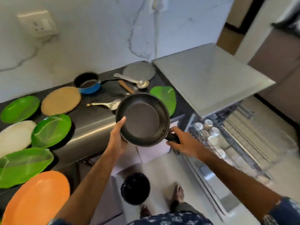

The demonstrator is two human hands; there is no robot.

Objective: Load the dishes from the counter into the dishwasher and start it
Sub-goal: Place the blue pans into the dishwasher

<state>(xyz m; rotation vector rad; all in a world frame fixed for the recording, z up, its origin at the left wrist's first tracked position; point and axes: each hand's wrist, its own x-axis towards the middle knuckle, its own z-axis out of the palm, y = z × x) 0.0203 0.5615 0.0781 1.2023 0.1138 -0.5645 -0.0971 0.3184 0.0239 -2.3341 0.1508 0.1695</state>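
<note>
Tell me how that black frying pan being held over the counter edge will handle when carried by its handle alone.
The pan looks rigid metal, so it should not flex. Its wide bowl sits well out from the short handle, so it will likely feel front-heavy and tip downward. That may be why the left hand supports the rim while the right hand holds the handle.

We see open air between the counter's (pixel 90 127) front edge and the pulled-out dishwasher rack (pixel 235 140); cups (pixel 209 132) crowd the rack's left side, and plates (pixel 51 130) line the counter's left edge.
</note>
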